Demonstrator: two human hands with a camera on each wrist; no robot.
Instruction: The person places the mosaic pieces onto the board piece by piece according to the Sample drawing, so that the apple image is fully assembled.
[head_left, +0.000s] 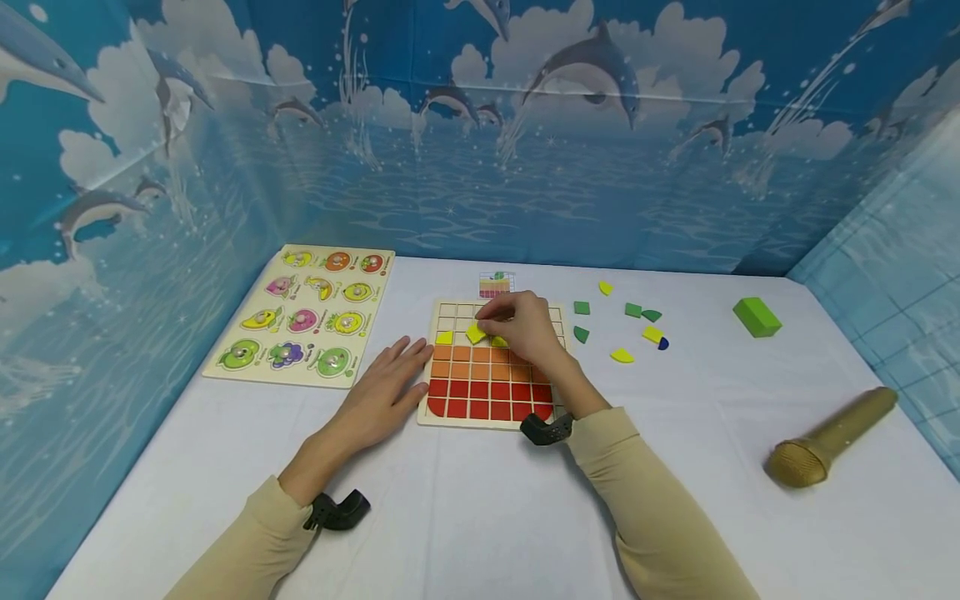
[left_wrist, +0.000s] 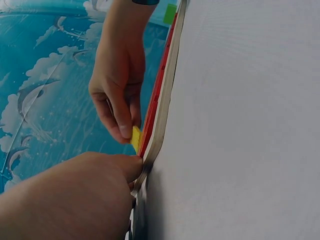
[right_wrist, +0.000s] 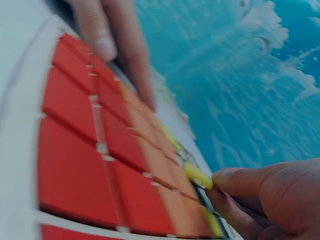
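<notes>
My right hand (head_left: 527, 329) pinches a yellow square tile (head_left: 476, 334) between thumb and fingers, tilted over the upper part of a wooden grid board (head_left: 472, 424). The right wrist view shows this yellow tile (right_wrist: 198, 175) at the fingertips, close over the grid. Red tiles (head_left: 478, 398) fill the lower rows and orange tiles (head_left: 461, 362) the rows above. Another yellow tile (head_left: 444, 337) lies at the row's left end, and one more shows partly beneath my right hand. My left hand (head_left: 381, 387) lies with extended fingers along the board's left edge, thumb touching it.
Loose green tiles (head_left: 581, 307) and yellow tiles (head_left: 622, 356) lie right of the board. A small pattern card (head_left: 495, 286) sits behind it. At left is a fruit puzzle board (head_left: 300, 321). Further right are a green block (head_left: 757, 317) and a gold microphone (head_left: 832, 437).
</notes>
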